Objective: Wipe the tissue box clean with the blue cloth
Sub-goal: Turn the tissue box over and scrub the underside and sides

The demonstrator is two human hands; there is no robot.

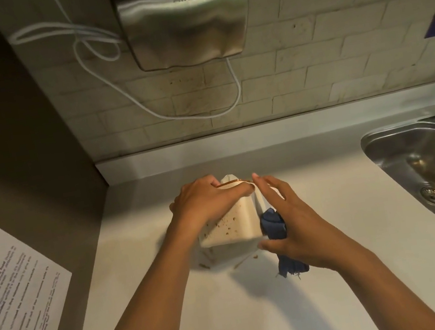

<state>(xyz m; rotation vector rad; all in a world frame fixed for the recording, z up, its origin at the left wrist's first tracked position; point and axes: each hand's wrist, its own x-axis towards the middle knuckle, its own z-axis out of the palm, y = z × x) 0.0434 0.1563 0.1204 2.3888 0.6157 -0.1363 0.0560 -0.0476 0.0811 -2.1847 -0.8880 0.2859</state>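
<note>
Two hands on a stained tissue box (231, 227) tilted on the surface (313, 177), left hand (205, 200) gripping its top, right hand (293, 227) clutching the blue cloth (272, 224) against its side

The pale countertop (176, 301) carries the stained tissue box (232, 225), with crumbs (205, 265) beside it.

Brushed glossy metal dryer (183, 18) and sink (422, 159), matt smooth counter (315, 186), frayed blue cloth (274, 226), stained matt box (232, 224).

A pale counter (328, 180) runs to a beige tiled wall (333, 38) at the far side. A steel hand dryer (183, 18) hangs there, a steel sink (427, 172) sits right, and a dark panel (5, 142) stands left.
</note>
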